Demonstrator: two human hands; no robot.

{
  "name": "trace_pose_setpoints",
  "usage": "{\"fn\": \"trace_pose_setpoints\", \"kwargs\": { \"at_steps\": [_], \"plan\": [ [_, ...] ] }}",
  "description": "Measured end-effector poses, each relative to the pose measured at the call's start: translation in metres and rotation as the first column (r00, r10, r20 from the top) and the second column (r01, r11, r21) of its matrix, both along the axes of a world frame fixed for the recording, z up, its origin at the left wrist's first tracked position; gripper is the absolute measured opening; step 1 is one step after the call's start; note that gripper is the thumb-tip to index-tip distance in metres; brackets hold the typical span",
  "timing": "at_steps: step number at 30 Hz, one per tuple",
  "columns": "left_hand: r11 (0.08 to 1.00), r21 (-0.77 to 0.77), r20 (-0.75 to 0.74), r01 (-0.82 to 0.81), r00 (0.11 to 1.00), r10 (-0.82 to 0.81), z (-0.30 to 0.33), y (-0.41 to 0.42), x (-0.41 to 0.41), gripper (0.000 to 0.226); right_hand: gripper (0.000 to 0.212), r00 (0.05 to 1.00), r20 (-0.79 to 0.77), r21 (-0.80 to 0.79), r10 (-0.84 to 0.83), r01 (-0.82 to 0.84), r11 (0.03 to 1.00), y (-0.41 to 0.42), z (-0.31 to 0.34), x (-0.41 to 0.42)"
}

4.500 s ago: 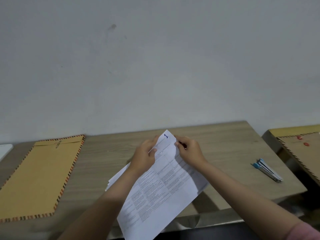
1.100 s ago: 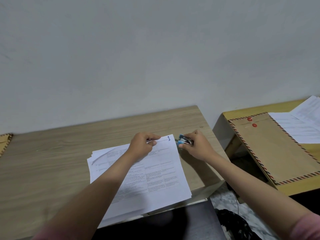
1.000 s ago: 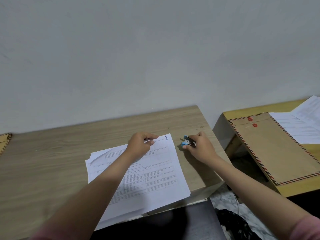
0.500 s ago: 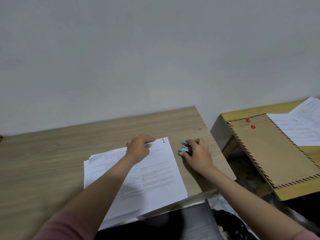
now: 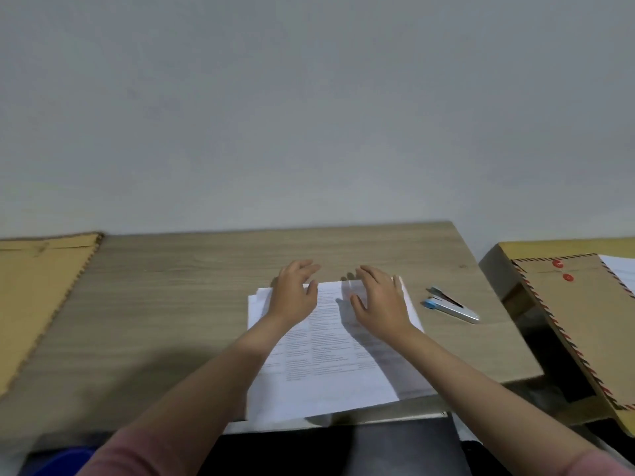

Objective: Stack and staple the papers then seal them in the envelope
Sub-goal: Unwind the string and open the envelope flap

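Note:
A stack of printed white papers (image 5: 330, 365) lies on the wooden table (image 5: 178, 304), its near edge hanging over the table's front. My left hand (image 5: 294, 292) lies over the stack's top left part with fingers spread and relaxed. My right hand (image 5: 377, 299) lies over the top right part, fingers also spread. A small silver and blue stapler (image 5: 450, 305) rests on the table just right of the papers, free of either hand. A brown envelope (image 5: 37, 297) with a striped edge lies at the table's left end.
A second table (image 5: 515, 247) stands to the right across a gap, carrying another brown envelope (image 5: 591, 324) with red button closures and white sheets (image 5: 622, 271). A plain grey wall rises behind. The table's right edge is close to the stapler.
My right hand has let go of the stapler, which now lies on the table, and has moved onto the papers. My left hand's fingers have spread. The view has swung left, showing the left envelope.

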State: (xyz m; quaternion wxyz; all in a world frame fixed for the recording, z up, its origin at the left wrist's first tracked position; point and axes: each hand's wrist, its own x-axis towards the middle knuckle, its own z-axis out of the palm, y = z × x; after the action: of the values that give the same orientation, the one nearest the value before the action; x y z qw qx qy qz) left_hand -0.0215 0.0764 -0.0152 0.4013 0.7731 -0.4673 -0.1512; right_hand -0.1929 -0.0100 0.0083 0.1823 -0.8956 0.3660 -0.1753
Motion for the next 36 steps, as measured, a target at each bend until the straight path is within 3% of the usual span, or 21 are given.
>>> {"fn": "trace_pose_setpoints", "kwargs": {
  "at_steps": [5,11,19,24,28,32,36],
  "plan": [
    [0.977,0.013,0.097,-0.212,0.973,0.210,0.014,0.110,0.121,0.042,0.047,0.984,0.027,-0.015,0.178,-0.178,0.984,0.077,0.011,0.125],
    [0.893,0.050,0.185,-0.448,0.882,0.432,0.026,0.263,0.266,0.034,0.056,0.952,0.046,0.108,0.301,-0.305,0.946,0.192,0.013,0.283],
    [0.727,0.202,0.288,-0.656,0.749,0.597,0.018,0.398,0.392,0.050,0.055,0.954,0.006,0.305,0.299,-0.286,0.908,0.298,0.004,0.421],
    [0.610,0.496,0.280,-0.618,0.779,0.561,-0.008,0.423,0.417,0.075,0.058,0.976,-0.046,0.392,0.214,-0.180,0.902,0.326,-0.004,0.464],
    [0.615,0.496,0.307,-0.613,0.786,0.536,-0.015,0.423,0.411,0.080,0.059,0.983,-0.081,0.364,0.163,-0.123,0.923,0.335,-0.009,0.475],
    [0.651,0.501,0.289,-0.571,0.819,0.496,-0.012,0.425,0.393,0.083,0.055,0.939,-0.243,0.246,0.243,-0.183,0.952,0.334,-0.016,0.463],
    [0.688,0.526,0.257,-0.500,0.864,0.432,-0.005,0.421,0.357,0.083,0.054,0.917,-0.308,0.193,0.252,-0.199,0.961,0.325,-0.017,0.419]
  ]
}}
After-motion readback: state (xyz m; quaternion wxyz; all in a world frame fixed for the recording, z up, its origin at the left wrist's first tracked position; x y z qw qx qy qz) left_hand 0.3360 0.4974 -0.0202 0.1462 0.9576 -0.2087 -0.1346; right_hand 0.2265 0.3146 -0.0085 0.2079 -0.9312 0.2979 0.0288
